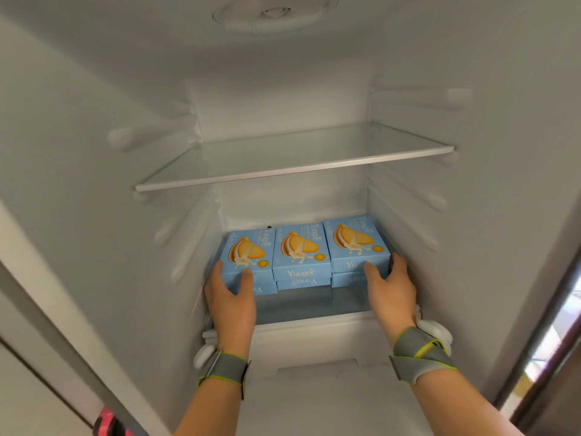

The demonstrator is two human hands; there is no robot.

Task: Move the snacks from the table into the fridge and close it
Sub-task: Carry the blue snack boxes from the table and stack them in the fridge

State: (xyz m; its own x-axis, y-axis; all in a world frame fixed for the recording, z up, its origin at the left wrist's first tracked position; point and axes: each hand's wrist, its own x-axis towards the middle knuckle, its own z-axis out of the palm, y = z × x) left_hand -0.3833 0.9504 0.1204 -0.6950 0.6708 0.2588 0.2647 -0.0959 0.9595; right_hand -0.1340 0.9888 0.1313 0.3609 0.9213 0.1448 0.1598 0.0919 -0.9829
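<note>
Boxes (301,253) printed "Yuogee" rest between left hand (231,298) and right hand (390,289).

Left hand (231,297) grips 1 box (248,250), right hand (390,291) another

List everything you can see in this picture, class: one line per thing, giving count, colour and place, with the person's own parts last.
fridge: one, white inside, open, fills the view
round fitting: one, white, in the fridge ceiling
upper shelf: one, clear glass, mid-height
lower shelf: one, clear glass, under the boxes
boxes: three on top, at least two more beneath, light blue, in a row on the lower shelf
red thing: one, bottom left corner, too cut off to identify
wristbands: two, grey with yellow-green edges, one on each wrist
left hand: one, grips the left end of the row
right hand: one, grips the right end of the row
</note>
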